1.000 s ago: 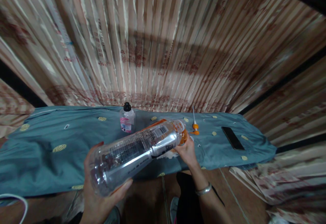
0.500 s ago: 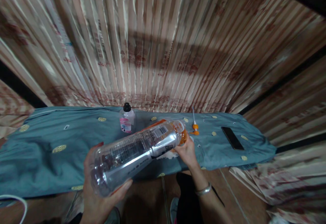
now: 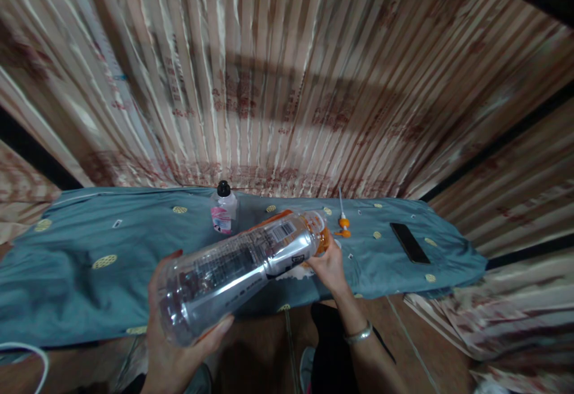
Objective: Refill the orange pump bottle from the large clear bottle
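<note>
A large clear plastic bottle (image 3: pixel 233 268) with a printed label and barcode lies slantwise in the air, base toward me at lower left. My left hand (image 3: pixel 173 328) wraps round its base end. At the far, right-hand end, my right hand (image 3: pixel 329 262) closes round the neck area, where an orange part (image 3: pixel 321 240) shows. More orange shows along the bottle's upper edge; whether it belongs to the bottle or to something behind cannot be told. Beyond the right hand lies a dispenser pump (image 3: pixel 344 224) with an orange head and a pale tube.
On the teal patterned bedcover (image 3: pixel 89 298) stands a small bottle (image 3: pixel 223 210) with a black cap and pink label. To the right lies a black phone (image 3: pixel 409 242). A curtain (image 3: pixel 269 83) hangs behind. A white cable (image 3: pixel 36 349) curves at lower left; tiled floor is below.
</note>
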Available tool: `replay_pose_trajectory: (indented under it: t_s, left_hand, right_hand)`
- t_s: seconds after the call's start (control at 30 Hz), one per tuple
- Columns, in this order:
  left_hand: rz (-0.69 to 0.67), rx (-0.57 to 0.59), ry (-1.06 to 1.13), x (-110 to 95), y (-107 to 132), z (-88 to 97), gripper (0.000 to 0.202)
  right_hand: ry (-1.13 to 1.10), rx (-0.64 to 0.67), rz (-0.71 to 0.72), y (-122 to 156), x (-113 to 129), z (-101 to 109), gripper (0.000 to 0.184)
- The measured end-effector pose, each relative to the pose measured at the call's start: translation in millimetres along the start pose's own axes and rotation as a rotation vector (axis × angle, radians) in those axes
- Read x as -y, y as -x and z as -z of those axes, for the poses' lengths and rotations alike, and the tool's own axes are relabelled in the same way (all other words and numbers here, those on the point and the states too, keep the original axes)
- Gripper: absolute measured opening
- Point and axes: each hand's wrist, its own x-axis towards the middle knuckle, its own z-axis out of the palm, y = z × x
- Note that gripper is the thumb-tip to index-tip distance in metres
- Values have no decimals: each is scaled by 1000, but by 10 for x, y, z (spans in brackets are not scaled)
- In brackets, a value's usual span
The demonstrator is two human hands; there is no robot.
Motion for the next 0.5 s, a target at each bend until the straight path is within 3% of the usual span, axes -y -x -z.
replay_pose_trajectory:
  t_s: [0.13,0.5]
  left_hand:
    - [58,-50,39,-86,31,-44,98]
    - [125,-40,62,-142,21,-42,94]
  right_hand:
    - [35,-1,-1,4,-11,6,60]
    - [-8,-31,-7,5,11,-18,63]
